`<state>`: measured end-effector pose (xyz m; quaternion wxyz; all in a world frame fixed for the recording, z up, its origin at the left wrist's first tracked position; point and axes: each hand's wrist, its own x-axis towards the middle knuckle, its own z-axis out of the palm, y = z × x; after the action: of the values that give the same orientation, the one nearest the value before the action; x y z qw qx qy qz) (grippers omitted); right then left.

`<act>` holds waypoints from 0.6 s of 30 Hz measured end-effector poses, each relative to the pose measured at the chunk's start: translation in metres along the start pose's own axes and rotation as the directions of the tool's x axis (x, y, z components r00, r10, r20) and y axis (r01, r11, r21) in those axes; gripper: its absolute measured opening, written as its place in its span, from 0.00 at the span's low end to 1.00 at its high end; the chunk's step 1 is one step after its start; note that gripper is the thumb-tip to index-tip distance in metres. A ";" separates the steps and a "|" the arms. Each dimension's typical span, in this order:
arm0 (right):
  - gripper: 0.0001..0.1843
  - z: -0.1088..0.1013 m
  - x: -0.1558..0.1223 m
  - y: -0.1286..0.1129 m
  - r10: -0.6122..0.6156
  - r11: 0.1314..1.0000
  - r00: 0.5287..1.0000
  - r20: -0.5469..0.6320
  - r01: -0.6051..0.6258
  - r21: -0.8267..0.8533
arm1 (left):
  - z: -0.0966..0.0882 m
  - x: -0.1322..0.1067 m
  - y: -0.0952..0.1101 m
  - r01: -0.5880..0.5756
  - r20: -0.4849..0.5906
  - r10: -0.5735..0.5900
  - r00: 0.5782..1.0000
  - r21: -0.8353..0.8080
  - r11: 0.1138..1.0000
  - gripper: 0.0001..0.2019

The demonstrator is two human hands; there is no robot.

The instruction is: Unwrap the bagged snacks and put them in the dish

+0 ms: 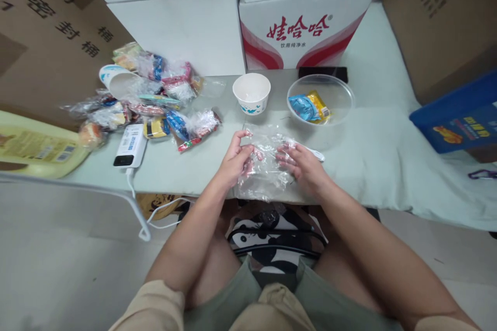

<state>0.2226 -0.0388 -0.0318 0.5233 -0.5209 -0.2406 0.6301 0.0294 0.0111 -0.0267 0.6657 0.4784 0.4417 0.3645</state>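
A crumpled clear plastic bag [266,165] is spread between my two hands at the table's front edge. My left hand [236,159] grips its left side, with the thumb and fingers bent into the film. My right hand [303,165] has hold of the right side, its fingertips partly covered by the clear film. Beside the right fingers, a white handle-like piece [313,153] lies partly hidden. Just beyond the bag stands a white paper cup [251,94] with a blue pattern. To its right, a clear plastic bowl [341,106] contains a blue packet [303,107] and a yellow packet [318,106].
Wrapped snacks [176,80] and a tipped paper cup [116,80] are heaped on the left. Near them lie a white power bank [131,146] with a cable and a yellow jug [42,145]. White cartons [303,31] line the back; a blue container [458,119] stands right.
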 end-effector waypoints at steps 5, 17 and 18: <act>0.23 0.001 -0.004 -0.001 -0.042 0.984 0.992 0.119 0.061 -0.165 | -0.005 0.002 -0.001 0.013 0.104 -0.042 0.994 0.268 0.963 0.26; 0.32 -0.003 -0.009 -0.006 0.171 0.960 0.967 0.187 -0.121 -0.253 | -0.004 -0.001 0.006 0.331 0.161 -0.326 0.932 -0.008 0.944 0.25; 0.33 -0.003 -0.008 -0.006 0.210 0.956 0.969 0.131 -0.176 -0.237 | -0.003 0.000 0.007 0.329 0.128 -0.329 0.936 0.021 0.944 0.24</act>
<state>0.2272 -0.0452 -0.0246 0.3769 -0.5469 -0.2976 0.6858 0.0257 0.0141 -0.0203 0.7449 0.4202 0.4710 0.2163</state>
